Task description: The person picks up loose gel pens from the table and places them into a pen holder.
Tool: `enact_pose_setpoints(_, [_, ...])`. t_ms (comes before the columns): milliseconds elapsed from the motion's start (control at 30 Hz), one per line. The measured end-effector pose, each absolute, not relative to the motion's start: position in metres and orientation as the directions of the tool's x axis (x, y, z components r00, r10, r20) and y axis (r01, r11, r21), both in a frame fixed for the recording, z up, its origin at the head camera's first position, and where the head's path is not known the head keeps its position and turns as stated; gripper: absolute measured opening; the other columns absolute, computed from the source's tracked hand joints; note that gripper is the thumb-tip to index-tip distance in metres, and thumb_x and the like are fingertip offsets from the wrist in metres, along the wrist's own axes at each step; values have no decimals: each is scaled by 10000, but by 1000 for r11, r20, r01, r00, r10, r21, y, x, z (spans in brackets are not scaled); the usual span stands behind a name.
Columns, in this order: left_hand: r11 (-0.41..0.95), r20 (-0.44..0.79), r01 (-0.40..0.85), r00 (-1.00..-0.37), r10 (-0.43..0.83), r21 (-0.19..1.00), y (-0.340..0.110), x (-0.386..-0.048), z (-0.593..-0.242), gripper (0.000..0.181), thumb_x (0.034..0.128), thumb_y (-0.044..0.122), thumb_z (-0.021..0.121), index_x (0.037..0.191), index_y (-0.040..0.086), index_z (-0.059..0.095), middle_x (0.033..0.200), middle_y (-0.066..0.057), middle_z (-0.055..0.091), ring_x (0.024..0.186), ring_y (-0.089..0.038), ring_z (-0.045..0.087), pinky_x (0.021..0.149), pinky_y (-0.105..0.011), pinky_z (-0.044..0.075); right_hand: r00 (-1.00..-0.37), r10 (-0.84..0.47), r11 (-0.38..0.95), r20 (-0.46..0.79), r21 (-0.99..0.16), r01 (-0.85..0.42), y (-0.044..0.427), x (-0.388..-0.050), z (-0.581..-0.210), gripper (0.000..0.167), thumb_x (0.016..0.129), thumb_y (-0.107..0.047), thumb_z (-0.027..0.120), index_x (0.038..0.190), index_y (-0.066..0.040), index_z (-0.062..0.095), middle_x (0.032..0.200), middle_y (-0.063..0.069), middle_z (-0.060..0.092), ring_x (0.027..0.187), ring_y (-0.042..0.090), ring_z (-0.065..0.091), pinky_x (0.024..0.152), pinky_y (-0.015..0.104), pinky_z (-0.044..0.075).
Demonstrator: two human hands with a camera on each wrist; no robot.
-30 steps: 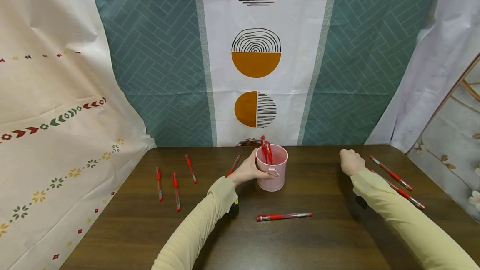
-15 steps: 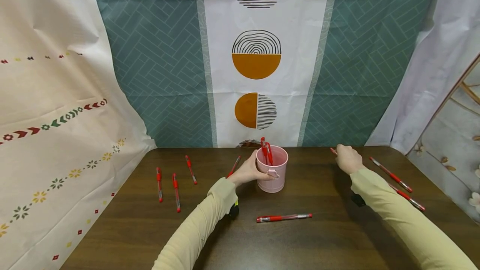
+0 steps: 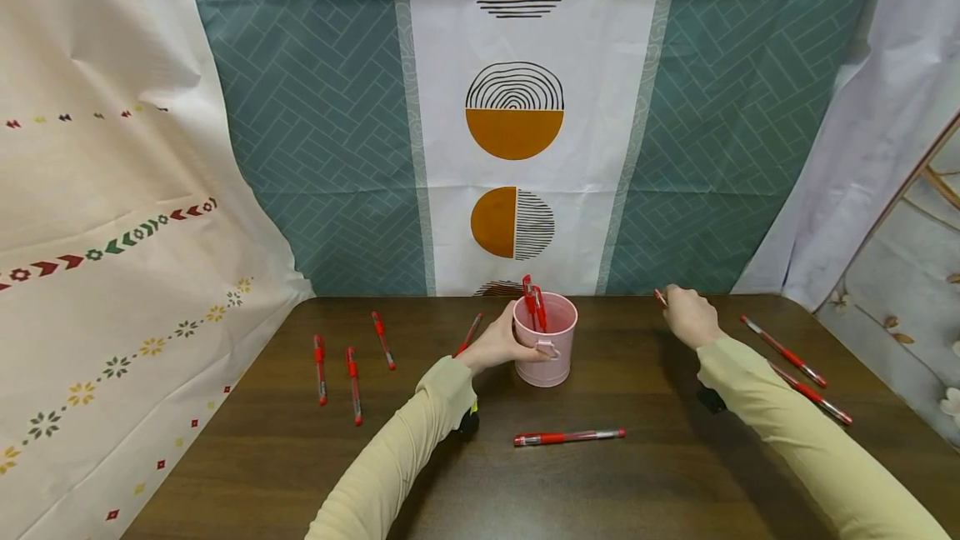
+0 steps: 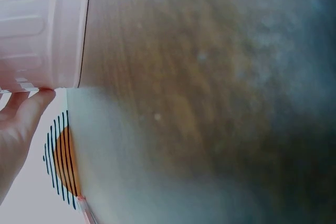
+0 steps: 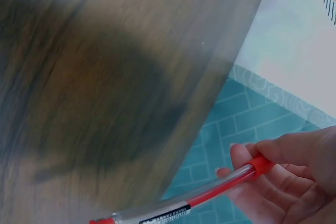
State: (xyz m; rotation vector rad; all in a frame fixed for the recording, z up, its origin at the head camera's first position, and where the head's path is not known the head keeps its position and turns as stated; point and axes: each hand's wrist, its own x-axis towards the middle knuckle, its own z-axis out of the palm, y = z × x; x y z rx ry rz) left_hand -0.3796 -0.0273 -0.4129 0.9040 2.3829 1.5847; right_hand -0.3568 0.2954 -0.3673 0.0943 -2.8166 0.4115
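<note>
My left hand (image 3: 498, 343) holds a small pink bucket (image 3: 544, 369) by its left side, the thumb across the front near the handle lug. Red pens (image 3: 539, 307) stand in the bucket, leaning to its back left. In the left wrist view the fingers touch the bucket wall (image 4: 31, 30). At the back right of the table, my right hand (image 3: 692, 317) pinches a red pen (image 5: 218, 188). The right wrist view shows its clear barrel and red ends, with thumb and fingers at one end. In the head view most of this pen is hidden by the hand.
Three red pens lie at the left, one of them a capped pen (image 3: 354, 386). Another pen (image 3: 470, 332) lies behind my left hand. One pen (image 3: 568, 437) lies in front of the bucket. Two more, including a far-right pen (image 3: 783, 350), lie beside my right forearm. Curtains hang behind the table.
My right hand has lifted a red pen and moved left and slightly back, so the pen's tip now shows past the fingers. My left hand and the bucket have stayed put.
</note>
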Motion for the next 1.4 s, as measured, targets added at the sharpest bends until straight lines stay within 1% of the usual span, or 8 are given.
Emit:
enact_pose_setpoints(233, [217, 239, 415, -799, 553, 884, -26, -382, -417, 798, 655, 257, 810, 1289, 229, 326, 1184, 89, 461, 1050, -100, 464, 880, -336, 379, -932, -57, 943, 357, -288, -168, 286, -356, -364, 31, 829, 32, 544, 820, 54, 524, 666, 162, 551, 556, 344, 550, 448, 466, 423])
enact_pose_setpoints(367, [232, 226, 406, -805, 548, 884, -26, -381, -417, 802, 656, 269, 808, 1291, 237, 319, 1173, 103, 469, 1043, -91, 463, 872, -331, 385, -918, -73, 935, 389, -295, -200, 283, -358, -364, 82, 853, 14, 545, 780, 18, 507, 663, 144, 543, 542, 322, 540, 442, 456, 412])
enact_pose_setpoints(467, [234, 217, 398, -806, 551, 887, -26, -381, -417, 809, 660, 264, 806, 1299, 237, 310, 1177, 104, 466, 1046, -88, 460, 867, -326, 389, -918, -80, 923, 388, -319, -215, 281, -358, -362, 41, 847, 22, 563, 855, 40, 527, 724, 168, 570, 581, 332, 559, 480, 471, 431])
enact_pose_setpoints(600, [211, 220, 393, -801, 557, 895, -26, -382, -417, 799, 658, 249, 809, 1290, 244, 320, 1185, 105, 457, 1049, -82, 460, 871, -316, 384, -934, -81, 881, 349, -414, -231, 278, -358, -358, 186, 869, 17, 558, 1033, 91, 512, 857, 218, 593, 654, 306, 606, 565, 468, 464])
enact_pose_setpoints(733, [183, 233, 396, -792, 565, 900, -25, -382, -416, 788, 656, 234, 810, 1281, 236, 330, 1194, 89, 447, 1053, -95, 462, 876, -329, 380, -942, -69, 815, 329, -526, -244, 274, -358, -354, 273, 883, 23, 542, 1124, 131, 471, 949, 260, 568, 685, 276, 627, 618, 422, 485])
enact_pose_setpoints(967, [190, 238, 402, -795, 558, 896, -25, -383, -418, 791, 649, 232, 817, 1276, 257, 335, 1187, 102, 443, 1049, -76, 463, 882, -313, 373, -947, -45, 681, 319, -684, -262, 268, -358, -343, 315, 884, 16, 546, 1164, 131, 459, 966, 233, 528, 703, 246, 635, 567, 298, 504])
enact_pose_setpoints(1233, [189, 226, 389, -797, 560, 902, -27, -382, -419, 791, 651, 234, 813, 1276, 241, 329, 1189, 85, 454, 1053, -93, 466, 883, -325, 375, -957, -49, 575, 285, -775, -261, 261, -357, -335, 398, 898, -15, 542, 1241, 126, 397, 1033, 247, 506, 728, 211, 640, 608, 325, 513])
enact_pose_setpoints(1400, [213, 217, 389, -803, 555, 896, -27, -381, -418, 799, 652, 256, 808, 1284, 255, 319, 1188, 105, 446, 1056, -79, 453, 879, -319, 377, -949, -51, 545, 311, -788, -287, 255, -357, -330, 414, 905, -32, 536, 1263, 116, 393, 1036, 266, 538, 790, 276, 636, 629, 344, 511])
